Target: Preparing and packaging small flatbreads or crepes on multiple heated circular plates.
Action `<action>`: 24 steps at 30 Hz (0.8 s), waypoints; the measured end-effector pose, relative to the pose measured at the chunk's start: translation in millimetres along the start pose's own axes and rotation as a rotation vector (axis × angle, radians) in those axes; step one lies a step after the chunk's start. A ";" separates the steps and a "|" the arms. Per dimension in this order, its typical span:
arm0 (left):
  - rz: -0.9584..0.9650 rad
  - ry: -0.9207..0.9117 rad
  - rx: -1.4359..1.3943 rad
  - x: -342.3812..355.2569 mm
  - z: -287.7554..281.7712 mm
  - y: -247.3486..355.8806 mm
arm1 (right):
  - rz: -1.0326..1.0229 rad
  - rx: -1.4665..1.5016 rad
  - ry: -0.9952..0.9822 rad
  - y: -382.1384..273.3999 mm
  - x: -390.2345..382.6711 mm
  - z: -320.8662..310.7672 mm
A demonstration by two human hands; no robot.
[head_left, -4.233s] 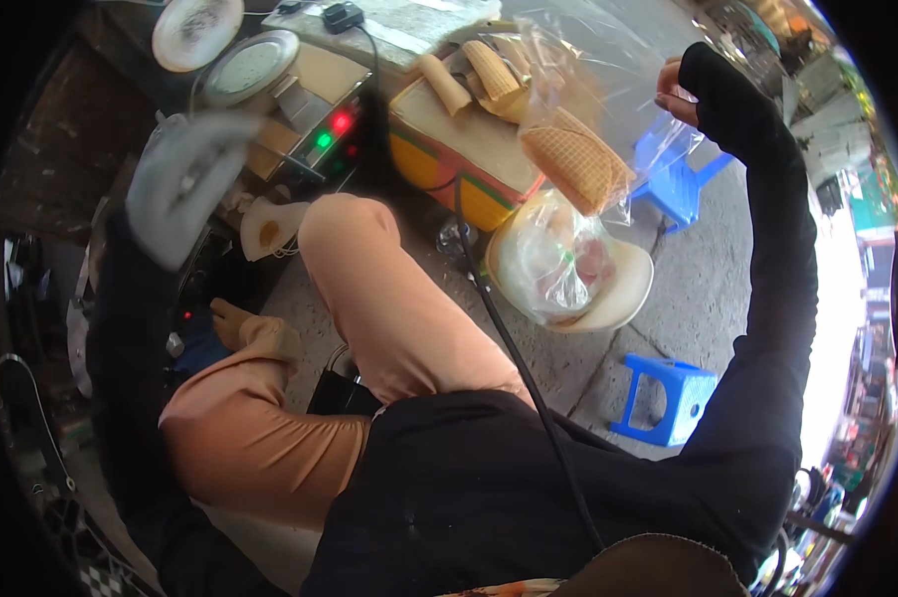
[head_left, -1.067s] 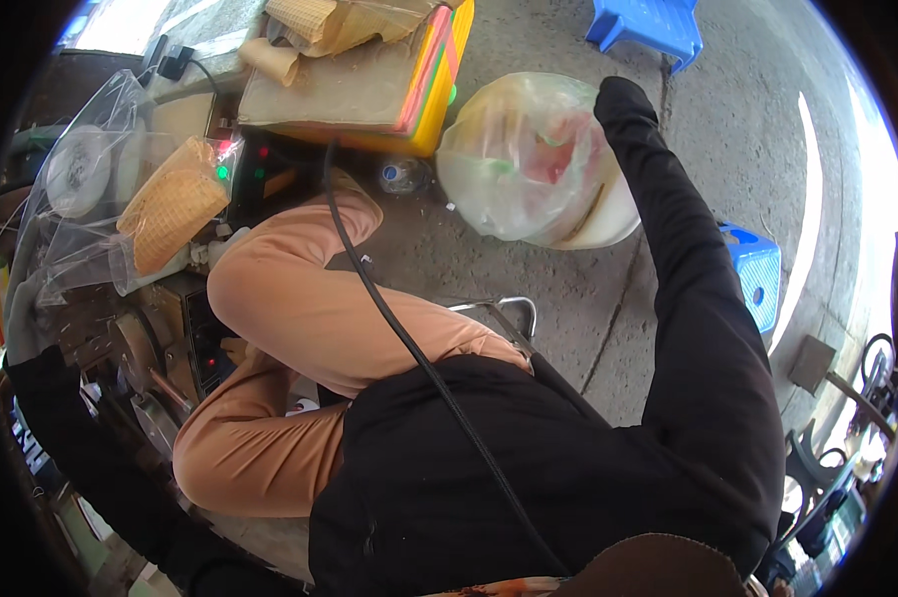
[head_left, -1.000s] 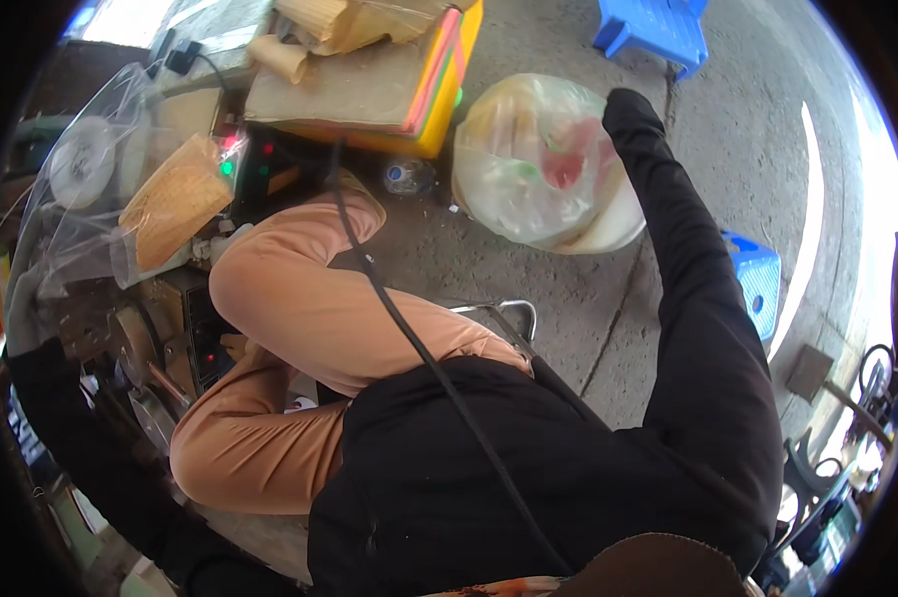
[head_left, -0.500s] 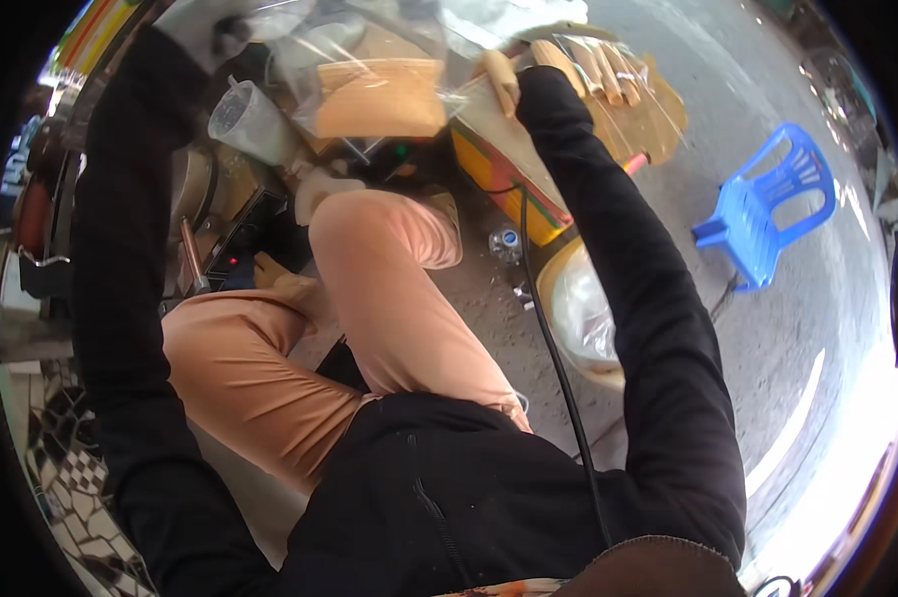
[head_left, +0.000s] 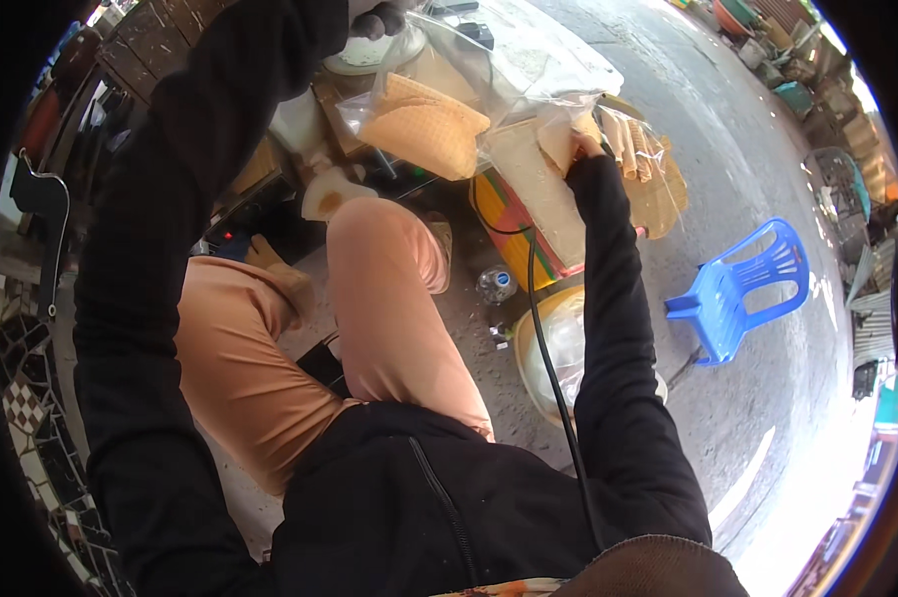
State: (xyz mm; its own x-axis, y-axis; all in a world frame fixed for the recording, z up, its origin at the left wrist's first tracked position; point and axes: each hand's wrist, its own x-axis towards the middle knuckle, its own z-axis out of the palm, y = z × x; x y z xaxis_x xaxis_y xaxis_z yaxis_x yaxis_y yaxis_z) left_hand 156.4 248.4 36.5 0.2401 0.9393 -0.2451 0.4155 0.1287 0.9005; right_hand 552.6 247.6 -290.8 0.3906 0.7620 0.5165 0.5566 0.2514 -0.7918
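Observation:
My left hand [head_left: 377, 22], in a dark glove at the top edge, is closed at the rim of a clear plastic bag [head_left: 459, 55]. Tan, grid-patterned wafers [head_left: 424, 127] sit in the lower part of that bag. Farther right, my right hand [head_left: 590, 149] has its fingers closed round a curved wafer [head_left: 556, 139], partly behind clear plastic. Several rolled wafers [head_left: 633, 147] lie just to its right in clear plastic, on a round tan board [head_left: 668, 204]. Below my right hand is the pale top of a box [head_left: 534, 184] with red and yellow sides.
A white slab-like surface [head_left: 568, 50] stands at the back. A plastic bottle [head_left: 497, 284] and a plastic-lined tub [head_left: 553, 348] are on the floor near my right arm, where a black cable [head_left: 560, 398] runs down. A blue plastic chair [head_left: 742, 289] stands at right.
My view has shifted. My left hand has moved right and the bag of wafers now hangs tilted. My right hand, hidden before, now shows at a wafer beside the rolled ones.

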 end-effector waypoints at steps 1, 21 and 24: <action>0.001 0.057 0.053 -0.3 4.5 1.8 | 0.178 0.309 -0.109 -47.1 -6.8 -26.9; 0.210 -0.208 0.032 -194.9 108.5 114.1 | -0.586 -0.186 -1.100 -395.6 29.2 -188.9; 0.192 -0.270 -0.008 -208.9 105.1 94.0 | -0.609 -0.213 -1.176 -399.8 9.3 -182.5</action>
State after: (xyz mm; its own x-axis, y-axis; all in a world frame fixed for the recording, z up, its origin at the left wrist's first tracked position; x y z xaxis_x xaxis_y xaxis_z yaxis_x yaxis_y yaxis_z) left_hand 237.5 30.8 134.5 0.5375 0.8287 -0.1559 0.3335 -0.0392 0.9419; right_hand 467.5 45.2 90.1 -0.7566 0.6468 0.0960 0.5596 0.7164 -0.4167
